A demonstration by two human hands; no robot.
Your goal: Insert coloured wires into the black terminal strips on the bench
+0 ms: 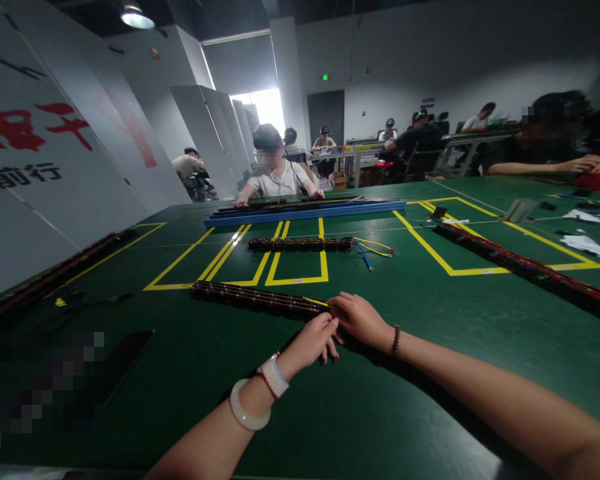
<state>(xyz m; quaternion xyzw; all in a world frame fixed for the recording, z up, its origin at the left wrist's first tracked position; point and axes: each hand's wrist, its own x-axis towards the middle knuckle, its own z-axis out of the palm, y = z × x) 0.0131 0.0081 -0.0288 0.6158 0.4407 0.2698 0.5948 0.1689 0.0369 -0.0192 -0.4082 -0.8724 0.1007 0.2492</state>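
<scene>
A long black strip [255, 299] with thin light lines along its top lies slanted on the green table. From its right part a yellow wire [316, 302] runs under the fingers of my right hand [361, 321]. That hand is closed around the wire at the strip's end. My left hand [313, 343] meets it from the near side, thumb and forefinger brought together at the same end, the other fingers curling down. What the left fingertips pinch is hidden.
Beyond lies a similar black strip [300, 245] with yellow and blue leads [366, 256]. A blue channel [305, 215] stands before a seated person [280, 175]. Long wired strips lie at left [60, 270] and right [525, 267]. Yellow tape [296, 281] marks the table [405, 413]. White scraps [586, 245] lie right.
</scene>
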